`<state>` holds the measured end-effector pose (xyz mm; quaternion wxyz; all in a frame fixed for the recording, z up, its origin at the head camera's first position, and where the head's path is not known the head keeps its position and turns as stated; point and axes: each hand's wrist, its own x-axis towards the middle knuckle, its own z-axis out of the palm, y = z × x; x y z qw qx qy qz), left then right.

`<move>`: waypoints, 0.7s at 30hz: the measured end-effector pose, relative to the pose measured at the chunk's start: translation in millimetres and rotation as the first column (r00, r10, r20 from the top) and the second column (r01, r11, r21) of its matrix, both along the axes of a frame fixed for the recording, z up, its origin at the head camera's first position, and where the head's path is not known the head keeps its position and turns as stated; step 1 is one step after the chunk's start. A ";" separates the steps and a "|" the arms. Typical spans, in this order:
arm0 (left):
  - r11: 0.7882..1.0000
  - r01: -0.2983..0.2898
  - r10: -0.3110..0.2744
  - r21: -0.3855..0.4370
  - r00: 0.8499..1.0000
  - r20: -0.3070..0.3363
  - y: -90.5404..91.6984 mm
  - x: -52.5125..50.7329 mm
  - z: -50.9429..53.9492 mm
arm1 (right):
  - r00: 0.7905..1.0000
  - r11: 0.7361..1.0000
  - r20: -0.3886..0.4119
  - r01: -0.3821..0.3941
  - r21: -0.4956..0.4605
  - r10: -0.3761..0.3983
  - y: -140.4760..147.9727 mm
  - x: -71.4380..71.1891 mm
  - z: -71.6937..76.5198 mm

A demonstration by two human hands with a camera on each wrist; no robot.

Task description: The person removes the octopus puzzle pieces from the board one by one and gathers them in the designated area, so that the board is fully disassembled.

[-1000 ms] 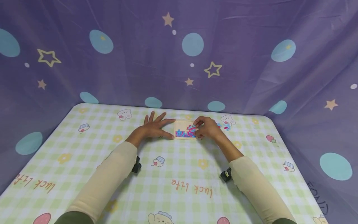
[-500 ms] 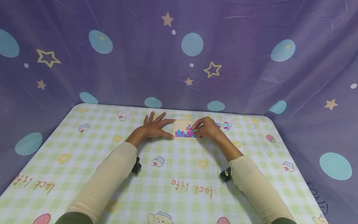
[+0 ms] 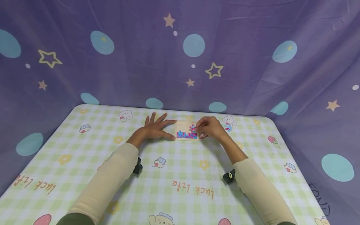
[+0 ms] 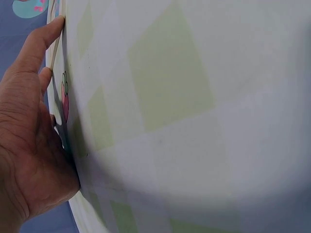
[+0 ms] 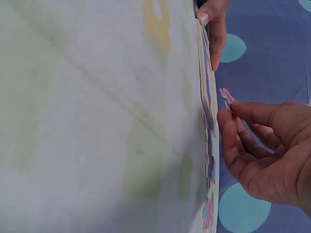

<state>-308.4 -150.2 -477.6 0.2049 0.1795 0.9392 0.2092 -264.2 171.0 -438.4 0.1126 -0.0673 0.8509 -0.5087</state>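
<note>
A shallow wooden puzzle tray (image 3: 187, 140) lies near the far side of the table, its near strip filled with blue, pink and purple puzzle pieces (image 3: 184, 135). My left hand (image 3: 153, 129) rests at its left edge, fingers spread, with thumb and index fingertip touching the frame. Over the tray's right side, my right hand (image 3: 210, 127) pinches a small pink and blue puzzle piece (image 5: 226, 95) between thumb and index finger. In the right wrist view that piece is held up, apart from the tray. Part of the tray's right edge is hidden behind the right hand.
Several loose puzzle pieces (image 5: 209, 170) lie right of the tray, one showing beyond the right hand as a blue piece (image 3: 228, 127). A checked cloth (image 3: 180, 168) covers the table. A purple curtain (image 3: 157, 56) hangs right behind the far edge.
My right hand has drawn slightly back to the right and lifted the pinched puzzle piece off the pieces in the tray. The left hand has stayed in place.
</note>
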 end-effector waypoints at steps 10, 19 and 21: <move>1.000 -0.004 0.004 0.000 1.000 -0.003 0.2 1.3 1.0 | 1.000 0.999 -0.002 0.031 -0.015 -0.031 19.6 10.5 4.5; 1.000 0.000 0.000 0.002 1.000 -0.008 -1.0 -1.6 -2.9 | 0.999 0.997 0.019 0.050 -0.064 -0.049 37.9 15.6 1.5; 1.000 -0.002 0.002 0.007 1.000 -0.004 -1.3 -1.4 -2.5 | 0.999 0.997 0.007 0.043 -0.062 -0.043 43.4 16.6 1.7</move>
